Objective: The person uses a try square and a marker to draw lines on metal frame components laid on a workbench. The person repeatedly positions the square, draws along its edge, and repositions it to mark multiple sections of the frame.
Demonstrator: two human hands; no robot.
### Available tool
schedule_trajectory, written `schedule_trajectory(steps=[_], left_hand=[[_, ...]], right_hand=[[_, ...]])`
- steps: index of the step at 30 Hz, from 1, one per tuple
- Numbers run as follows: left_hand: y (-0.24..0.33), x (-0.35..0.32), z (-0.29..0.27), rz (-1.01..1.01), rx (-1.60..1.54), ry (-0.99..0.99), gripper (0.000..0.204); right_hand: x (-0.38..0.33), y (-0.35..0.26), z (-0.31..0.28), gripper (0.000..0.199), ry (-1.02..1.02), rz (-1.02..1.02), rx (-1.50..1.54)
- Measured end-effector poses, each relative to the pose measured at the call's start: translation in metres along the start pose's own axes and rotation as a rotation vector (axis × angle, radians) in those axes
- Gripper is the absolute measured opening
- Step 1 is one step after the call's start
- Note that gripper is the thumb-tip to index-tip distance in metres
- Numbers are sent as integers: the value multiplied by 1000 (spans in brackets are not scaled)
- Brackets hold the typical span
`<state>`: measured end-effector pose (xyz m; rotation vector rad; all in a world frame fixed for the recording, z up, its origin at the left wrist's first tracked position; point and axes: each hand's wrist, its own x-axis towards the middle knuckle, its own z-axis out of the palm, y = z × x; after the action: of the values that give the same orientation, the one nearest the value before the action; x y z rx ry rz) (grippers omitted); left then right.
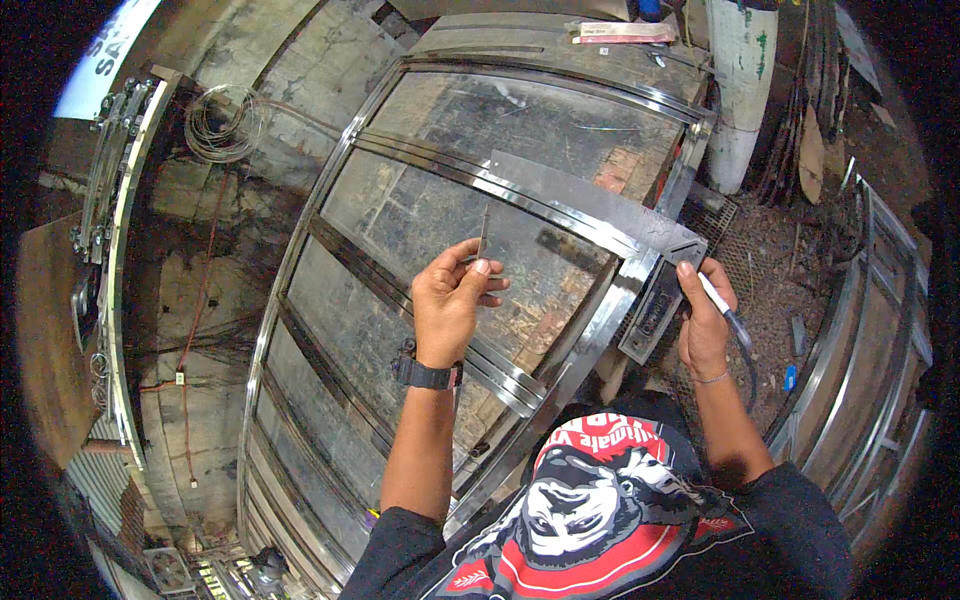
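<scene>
My left hand (452, 295), with a black watch on its wrist, pinches a thin short metal strip (483, 232) upright over the middle of a large shiny steel frame (300, 250) lying flat. A flat metal square ruler (590, 205) rests across the frame toward its right corner. My right hand (703, 320) sits at that corner, gripping a white pen-like tool (716, 296) with a dark cable trailing down, its thumb pressed by the ruler's end. A dark rectangular block (652, 310) lies just left of this hand.
More curved steel frames stand at the right (880, 330) and the left (125, 230). A coil of wire (222, 125) lies on the concrete floor at upper left. A white pillar (742, 80) rises at the top right, beside a metal grate (745, 255).
</scene>
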<state>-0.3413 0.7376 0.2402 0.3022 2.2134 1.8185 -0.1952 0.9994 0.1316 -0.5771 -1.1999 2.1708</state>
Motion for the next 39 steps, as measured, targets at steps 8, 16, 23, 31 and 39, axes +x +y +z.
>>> schedule_trajectory(steps=[8, 16, 23, 31, 39], left_hand=[[1, -4, 3, -6, 9, -6, 36], [-2, -6, 5, 5, -7, -24, 34], [-4, -8, 8, -8, -25, -18, 34], [1, -10, 12, -17, -13, -25, 35], [-1, -10, 11, -6, -11, -28, 36]], right_hand=[[-6, -6, -2, 11, 7, -2, -13], [-8, -5, -3, 11, 18, -21, -21], [-12, -8, -7, 14, 19, 15, 21], [-15, -10, -11, 16, 46, -4, 10], [-16, -11, -9, 14, 25, -12, 19]])
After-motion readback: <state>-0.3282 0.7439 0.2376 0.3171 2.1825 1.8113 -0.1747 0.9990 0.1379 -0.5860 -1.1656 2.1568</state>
